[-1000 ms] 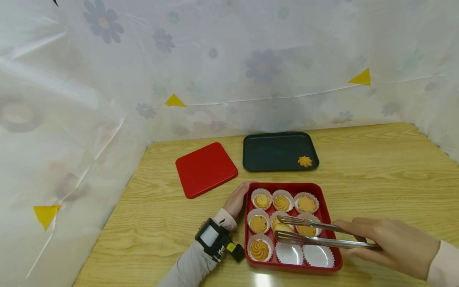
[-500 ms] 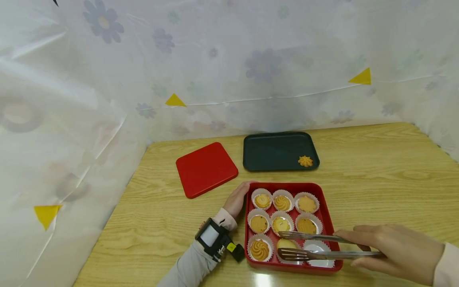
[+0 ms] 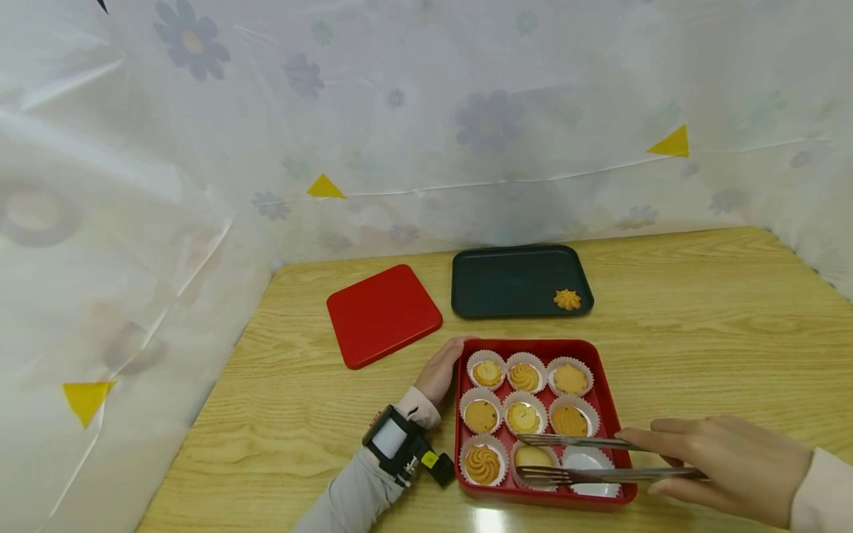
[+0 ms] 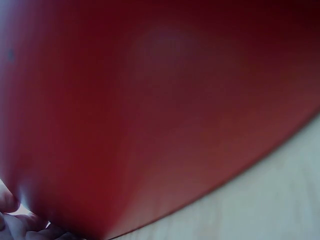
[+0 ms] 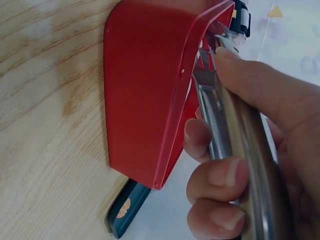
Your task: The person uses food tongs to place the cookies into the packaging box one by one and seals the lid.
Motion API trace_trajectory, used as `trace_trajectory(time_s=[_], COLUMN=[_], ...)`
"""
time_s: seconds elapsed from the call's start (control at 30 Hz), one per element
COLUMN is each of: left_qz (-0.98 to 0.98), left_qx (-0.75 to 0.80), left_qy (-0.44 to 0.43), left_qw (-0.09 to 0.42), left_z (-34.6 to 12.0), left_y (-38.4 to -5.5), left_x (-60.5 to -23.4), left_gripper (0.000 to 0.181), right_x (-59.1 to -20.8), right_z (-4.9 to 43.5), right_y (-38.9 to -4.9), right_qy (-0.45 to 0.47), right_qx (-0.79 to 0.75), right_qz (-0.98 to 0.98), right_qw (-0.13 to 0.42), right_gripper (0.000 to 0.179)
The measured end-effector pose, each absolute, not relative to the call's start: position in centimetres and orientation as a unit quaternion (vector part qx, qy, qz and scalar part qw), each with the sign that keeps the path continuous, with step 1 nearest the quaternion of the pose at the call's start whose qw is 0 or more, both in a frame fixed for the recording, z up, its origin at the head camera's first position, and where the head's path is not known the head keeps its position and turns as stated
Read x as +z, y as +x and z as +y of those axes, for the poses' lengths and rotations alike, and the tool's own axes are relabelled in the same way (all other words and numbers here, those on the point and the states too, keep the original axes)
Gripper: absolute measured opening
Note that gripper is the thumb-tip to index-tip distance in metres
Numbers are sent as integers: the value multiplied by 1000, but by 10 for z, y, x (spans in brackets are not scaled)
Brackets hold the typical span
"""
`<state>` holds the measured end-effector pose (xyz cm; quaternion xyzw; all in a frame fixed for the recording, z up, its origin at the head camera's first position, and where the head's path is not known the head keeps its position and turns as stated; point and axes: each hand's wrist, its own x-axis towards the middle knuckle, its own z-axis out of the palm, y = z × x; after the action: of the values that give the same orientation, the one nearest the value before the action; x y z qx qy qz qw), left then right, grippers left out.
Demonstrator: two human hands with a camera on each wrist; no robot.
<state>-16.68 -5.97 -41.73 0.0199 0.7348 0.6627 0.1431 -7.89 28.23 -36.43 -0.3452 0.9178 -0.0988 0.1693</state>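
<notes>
My left hand (image 3: 438, 372) grips the far left corner of a red box (image 3: 546, 499); some of its fingers are hidden behind the wall. The left wrist view shows mostly the blurred red wall, with part of the hand (image 4: 20, 226) at the corner. My right hand (image 3: 740, 466) holds metal tongs (image 3: 586, 442), fingers wrapped round both arms in the right wrist view. The tong tips stand apart over the box's near middle paper cup, with a pale round cookie (image 3: 533, 456) lying between them. The near right paper cup (image 3: 589, 459) shows no cookie.
Several other paper cups hold cookies, among them a swirl cookie (image 3: 482, 464). Behind the box lies a dark tray (image 3: 513, 281) with one star-shaped cookie (image 3: 567, 299). A red lid (image 3: 384, 316) lies left of it on the wooden table (image 3: 693, 326).
The tongs have moved toward the near side of the box. The pale round cookie went from over the middle cup into the near middle cup. My left hand stays still.
</notes>
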Motion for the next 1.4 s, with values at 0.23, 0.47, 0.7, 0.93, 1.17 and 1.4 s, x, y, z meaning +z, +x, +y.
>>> trace_trajectory(time_s=[0.23, 0.47, 0.7, 0.93, 1.17, 1.4], left_qz=[740, 748, 742, 741, 750, 750], left_qx=[657, 649, 655, 657, 647, 647], left_qy=[24, 23, 29, 32, 27, 25], left_qw=[141, 138, 138, 136, 132, 136], left_z=[-60, -60, -59, -60, -59, -60], left_y=[-167, -168, -168, -168, -168, -168], left_x=[-419, -419, -419, -419, -419, -419], left_gripper=[41, 42, 41, 42, 41, 41], right_x=[-364, -362, -362, -360, -352, -342], right_z=[280, 277, 277, 279, 283, 287], right_y=[-80, -80, -80, -80, -81, -86], right_qy=[-357, -361, -371, -372, -385, -376], right_qx=[-97, -88, -86, -100, -95, -92], right_qz=[913, 915, 913, 911, 912, 919], right_qw=[171, 156, 144, 148, 109, 72], right_gripper=[60, 61, 61, 61, 61, 60])
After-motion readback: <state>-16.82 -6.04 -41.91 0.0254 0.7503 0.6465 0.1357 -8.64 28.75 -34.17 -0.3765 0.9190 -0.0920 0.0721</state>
